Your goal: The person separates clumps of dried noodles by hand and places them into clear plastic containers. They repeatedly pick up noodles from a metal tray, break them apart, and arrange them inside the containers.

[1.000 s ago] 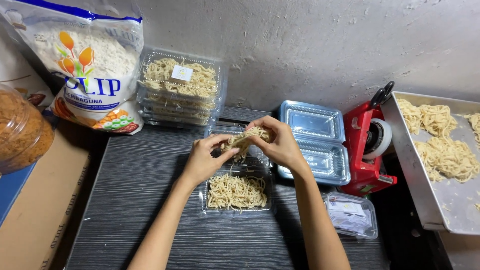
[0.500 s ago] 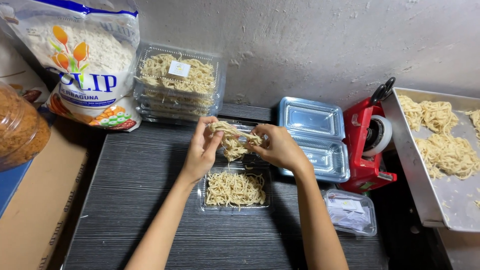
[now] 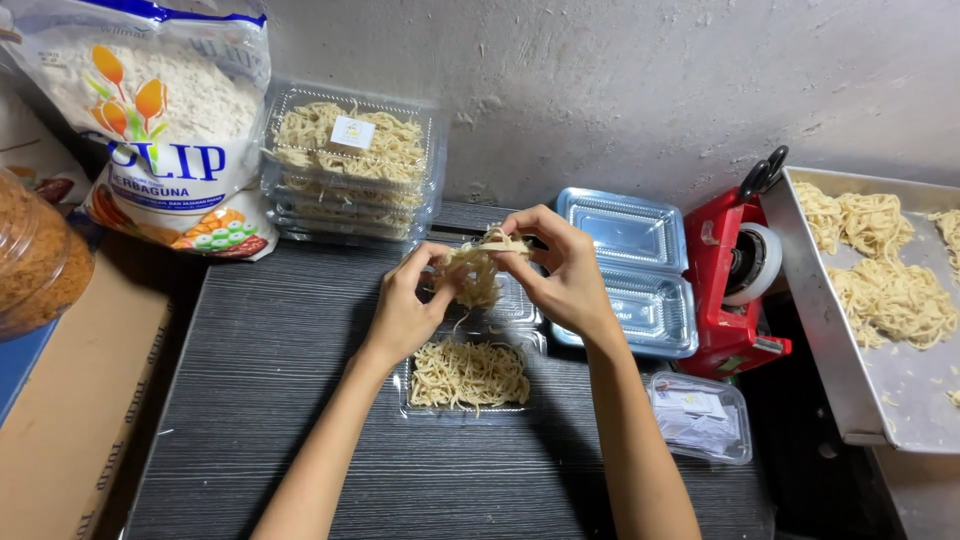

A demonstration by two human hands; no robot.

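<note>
- Head view, only one I have: both hands up over the dark table point(image 3: 280, 400). Left hand point(image 3: 405, 315) and right hand point(image 3: 565, 280) each pinch the same clump of noodles point(image 3: 478, 272), held in the air above the open clear tray point(image 3: 470, 378).
- That tray is part-filled with noodles; its far half sits behind the hands, can't make it out.
- Stack of filled trays point(image 3: 350, 165) by the wall: I see several layers, exact count unclear. One label on top.
- Empty clear trays point(image 3: 625, 265) right of the hands: two faces showing, could be more nested.
- One red tape dispenser point(image 3: 735, 275), one small tub of labels point(image 3: 700, 415).
- Metal pan point(image 3: 850, 340) with noodle heaps, cut off at the right edge, so no count.
- One flour bag point(image 3: 150, 110), one jar point(image 3: 35, 265), both cropped at the left.
</note>
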